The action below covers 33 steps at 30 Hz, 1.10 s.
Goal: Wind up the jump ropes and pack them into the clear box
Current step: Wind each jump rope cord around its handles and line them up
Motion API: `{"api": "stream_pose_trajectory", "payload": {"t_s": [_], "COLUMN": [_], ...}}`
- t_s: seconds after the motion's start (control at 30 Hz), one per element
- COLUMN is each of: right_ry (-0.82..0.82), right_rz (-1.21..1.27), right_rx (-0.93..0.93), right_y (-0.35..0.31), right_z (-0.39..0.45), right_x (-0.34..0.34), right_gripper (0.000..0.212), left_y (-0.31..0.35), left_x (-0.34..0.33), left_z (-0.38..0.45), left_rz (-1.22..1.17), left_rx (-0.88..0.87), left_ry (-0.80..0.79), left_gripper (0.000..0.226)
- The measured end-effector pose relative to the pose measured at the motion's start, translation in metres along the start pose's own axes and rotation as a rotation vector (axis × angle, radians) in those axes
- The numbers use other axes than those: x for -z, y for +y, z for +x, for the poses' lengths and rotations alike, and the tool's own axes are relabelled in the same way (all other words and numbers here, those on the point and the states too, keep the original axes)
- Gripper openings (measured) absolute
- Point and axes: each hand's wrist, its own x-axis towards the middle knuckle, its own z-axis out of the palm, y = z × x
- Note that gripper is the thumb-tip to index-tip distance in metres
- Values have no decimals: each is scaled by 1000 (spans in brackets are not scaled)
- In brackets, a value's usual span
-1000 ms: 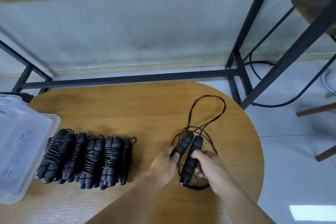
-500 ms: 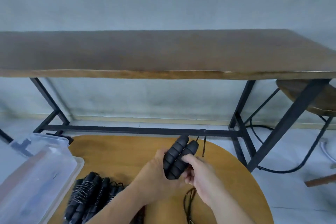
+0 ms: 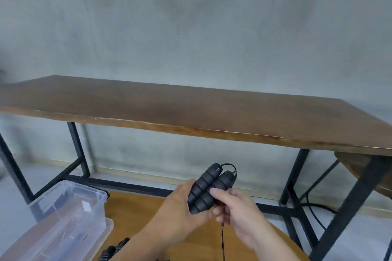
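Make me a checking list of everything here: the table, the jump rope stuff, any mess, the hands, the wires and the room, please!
Surface: round wooden table, mostly hidden by the arms.
Job's things: two black handles held side by side in the air; clear box at left; wound ropes barely showing at the bottom edge.
Clutter: nothing seen.
Hands: left hand grips the handles; right hand pinches them with thumb on top.
Cables: thin rope cord hangs below the hands; a black cable lies on the floor.
Surroundings: long wooden bench table, grey wall.
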Motion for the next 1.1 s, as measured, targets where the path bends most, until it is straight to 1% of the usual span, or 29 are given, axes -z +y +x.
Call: {"api": "stream_pose_trajectory", "payload": {"t_s": [0.07, 0.1, 0.13, 0.17, 0.2, 0.23, 0.27, 0.3, 0.33, 0.37, 0.43, 0.5, 0.57, 0.67, 0.77, 0.83, 0.9, 1.03, 1.07, 1.1], "right_ry": [24, 63, 139, 258, 384, 465, 487, 458, 409, 366, 340, 336, 272, 154, 68, 35, 23, 13, 10, 7], "right_rz": [-111, -210, -325, -426, -487, -495, -475, -462, -436, -400, -325, -220, -77, 90, 112, 124, 91, -50, -73, -87], "right_rx": [7, 31, 80, 153, 247, 349, 416, 445, 454, 442, 397, 375, 339, 267, 150, 82, 22, -76, -85, -94], "right_y": [-8, -12, -19, -25, -31, -36, -41, -47, -51, -54, -57, -57, -56, -52, -42, -38, -36, -33, -33, -31], "right_z": [-3, -4, -3, 0, 3, 8, 12, 17, 21, 24, 27, 26, 21, 9, 1, -1, -1, -4, -6, -7], "right_x": [-7, -8, -9, -7, -3, 0, 1, 0, -3, -7, -15, -22, -30, -42, -55, -58, -58, -51, -51, -51], "right_gripper": [32, 40, 49, 56, 57, 52, 42, 37, 36, 37, 40, 40, 38, 39, 39, 36, 37, 50, 51, 53], "left_y": [2, 3, 5, 7, 9, 11, 13, 15, 17, 20, 24, 29, 32, 33, 33, 31, 26, 12, 10, 8], "left_x": [11, 17, 24, 30, 35, 41, 47, 52, 56, 60, 67, 73, 77, 73, 67, 61, 56, 49, 47, 46], "left_z": [-3, -4, -6, -6, -5, -5, -5, -4, -3, -2, 0, 2, 5, 12, 22, 28, 32, 42, 43, 44], "left_rz": [-7, -29, -62, -103, -145, -189, -238, -290, -349, -421, -581, -721, -841, -961, -1067, -1072, -1076, -1066, -1052, -1030], "left_rx": [-3, 15, 34, 52, 73, 89, 101, 106, 103, 92, 80, 86, 94, 129, 179, 194, 208, 242, 240, 240], "left_ry": [23, 23, 13, -9, -34, -58, -83, -107, -129, -144, -161, -182, -192, -169, -169, -233, -280, -356, -381, -402], "left_gripper": [38, 34, 34, 36, 40, 43, 46, 51, 55, 59, 63, 55, 46, 53, 53, 52, 53, 78, 77, 70]}}
